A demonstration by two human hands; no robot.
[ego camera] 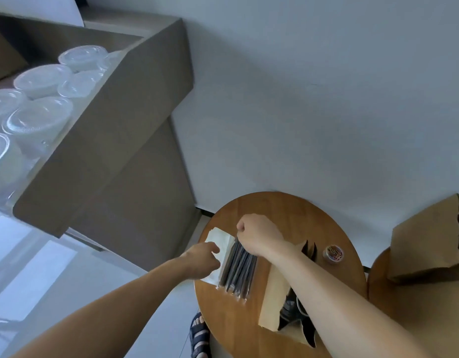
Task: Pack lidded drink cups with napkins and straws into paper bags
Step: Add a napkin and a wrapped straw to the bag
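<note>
A bundle of dark wrapped straws (237,272) lies on the round wooden table (282,215), partly over a stack of white napkins (219,237). My right hand (259,235) is curled at the far end of the straws and pinches one or more of them. My left hand (204,257) rests on the napkins, fingers bent at their edge. An open paper bag (273,303) stands on the table under my right forearm; its inside is mostly hidden. Several clear lidded cups (38,120) sit in a cardboard box (115,120) at the left.
A small clear tub of coloured paper clips (333,253) sits on the table's right side. A second paper bag (429,239) stands on another wooden table at the far right. A white wall is behind. A sandalled foot (200,334) shows below the table edge.
</note>
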